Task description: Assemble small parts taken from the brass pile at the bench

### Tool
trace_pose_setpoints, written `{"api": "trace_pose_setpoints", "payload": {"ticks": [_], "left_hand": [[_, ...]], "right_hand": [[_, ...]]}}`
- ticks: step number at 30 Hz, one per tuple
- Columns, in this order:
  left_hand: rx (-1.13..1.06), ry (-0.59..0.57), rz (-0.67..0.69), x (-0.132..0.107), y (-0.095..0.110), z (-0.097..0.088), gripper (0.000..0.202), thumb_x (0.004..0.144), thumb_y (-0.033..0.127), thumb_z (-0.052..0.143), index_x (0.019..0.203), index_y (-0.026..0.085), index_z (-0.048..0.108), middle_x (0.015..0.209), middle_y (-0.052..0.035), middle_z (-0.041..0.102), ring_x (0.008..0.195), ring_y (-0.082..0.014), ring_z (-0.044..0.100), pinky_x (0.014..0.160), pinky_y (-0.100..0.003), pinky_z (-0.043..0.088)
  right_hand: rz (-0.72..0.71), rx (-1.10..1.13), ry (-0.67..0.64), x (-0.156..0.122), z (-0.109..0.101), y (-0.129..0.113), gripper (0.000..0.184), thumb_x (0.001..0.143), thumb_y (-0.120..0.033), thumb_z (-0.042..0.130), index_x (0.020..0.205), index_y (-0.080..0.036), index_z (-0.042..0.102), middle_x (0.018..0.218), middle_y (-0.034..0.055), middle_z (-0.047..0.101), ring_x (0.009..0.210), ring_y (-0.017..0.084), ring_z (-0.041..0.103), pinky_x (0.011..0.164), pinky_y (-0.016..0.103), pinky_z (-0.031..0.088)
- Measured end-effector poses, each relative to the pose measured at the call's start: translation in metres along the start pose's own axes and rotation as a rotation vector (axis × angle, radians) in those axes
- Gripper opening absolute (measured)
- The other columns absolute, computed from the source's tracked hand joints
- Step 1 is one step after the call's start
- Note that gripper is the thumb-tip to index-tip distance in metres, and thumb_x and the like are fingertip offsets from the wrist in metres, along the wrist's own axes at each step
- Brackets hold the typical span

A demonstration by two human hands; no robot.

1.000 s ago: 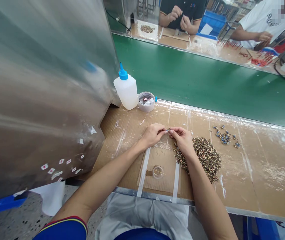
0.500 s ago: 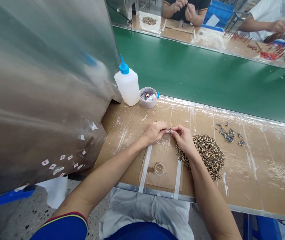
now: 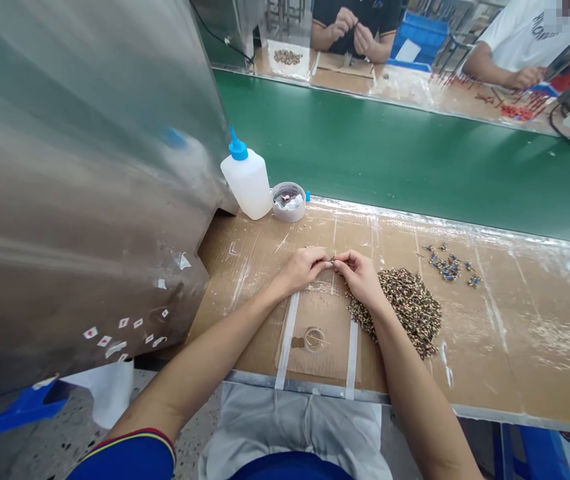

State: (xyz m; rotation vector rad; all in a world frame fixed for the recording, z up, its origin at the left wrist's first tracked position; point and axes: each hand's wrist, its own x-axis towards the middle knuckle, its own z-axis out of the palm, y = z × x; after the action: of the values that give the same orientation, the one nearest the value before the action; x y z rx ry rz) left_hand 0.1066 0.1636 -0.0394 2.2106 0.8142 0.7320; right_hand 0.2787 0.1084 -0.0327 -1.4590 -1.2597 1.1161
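Note:
My left hand [image 3: 303, 267] and my right hand [image 3: 361, 275] meet fingertip to fingertip over the cardboard-covered bench [image 3: 489, 347]. Both are pinched on one tiny dark part [image 3: 332, 259] held between them. A heap of small brown-and-cream speckled parts [image 3: 409, 308] lies just right of my right wrist. Farther right sits a loose cluster of several small blue-tipped parts [image 3: 447, 265]. A small clear ring with a thin stick [image 3: 315, 339] rests on a taped cardboard patch below my hands.
A white squeeze bottle with a blue cap [image 3: 247, 180] and a small round tub [image 3: 289, 201] stand at the bench's back left. A tall metal panel [image 3: 85, 187] walls the left side. A green conveyor belt [image 3: 415, 153] runs behind; two other people work across it.
My hands keep the same pinch on the tiny part. Only the camera has shifted slightly.

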Motion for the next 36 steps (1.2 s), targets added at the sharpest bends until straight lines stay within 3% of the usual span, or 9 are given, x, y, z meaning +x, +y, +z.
{"api": "trace_pose_setpoints", "payload": {"ticks": [12, 21, 28, 36], "left_hand": [[-0.07, -0.005, -0.063, 0.001, 0.004, -0.005, 0.021, 0.092, 0.018, 0.059, 0.072, 0.015, 0.064, 0.069, -0.0004, 0.062, 0.069, -0.0141, 0.055, 0.069, -0.025, 0.041], [-0.155, -0.02, -0.048, 0.003, 0.002, -0.008, 0.019, 0.088, 0.015, 0.061, 0.069, 0.015, 0.064, 0.068, 0.0009, 0.06, 0.067, -0.013, 0.053, 0.067, -0.024, 0.039], [-0.169, -0.019, -0.091, 0.002, 0.006, -0.011, 0.019, 0.089, 0.017, 0.06, 0.07, 0.015, 0.063, 0.068, 0.0007, 0.06, 0.067, -0.0134, 0.054, 0.067, -0.025, 0.041], [-0.154, -0.066, -0.102, 0.002, 0.005, -0.015, 0.018, 0.087, 0.016, 0.061, 0.069, 0.015, 0.063, 0.067, 0.0011, 0.061, 0.066, -0.0126, 0.052, 0.065, -0.024, 0.039]], "right_hand": [[0.055, 0.09, -0.018, 0.001, -0.003, 0.0, 0.032, 0.071, -0.046, 0.074, 0.087, -0.019, 0.07, 0.079, 0.0034, 0.071, 0.07, 0.017, 0.062, 0.07, 0.031, 0.051], [0.015, 0.06, -0.083, 0.003, -0.008, 0.002, 0.032, 0.072, -0.049, 0.075, 0.082, -0.02, 0.069, 0.077, 0.0023, 0.07, 0.069, 0.016, 0.06, 0.067, 0.03, 0.049], [-0.007, 0.062, -0.048, 0.002, -0.006, 0.001, 0.03, 0.074, -0.049, 0.074, 0.082, -0.02, 0.07, 0.076, 0.0024, 0.07, 0.068, 0.016, 0.059, 0.064, 0.029, 0.047], [-0.079, 0.055, -0.076, 0.002, -0.004, 0.0, 0.03, 0.077, -0.05, 0.073, 0.079, -0.02, 0.069, 0.079, 0.0034, 0.072, 0.074, 0.018, 0.062, 0.07, 0.031, 0.049]]}}
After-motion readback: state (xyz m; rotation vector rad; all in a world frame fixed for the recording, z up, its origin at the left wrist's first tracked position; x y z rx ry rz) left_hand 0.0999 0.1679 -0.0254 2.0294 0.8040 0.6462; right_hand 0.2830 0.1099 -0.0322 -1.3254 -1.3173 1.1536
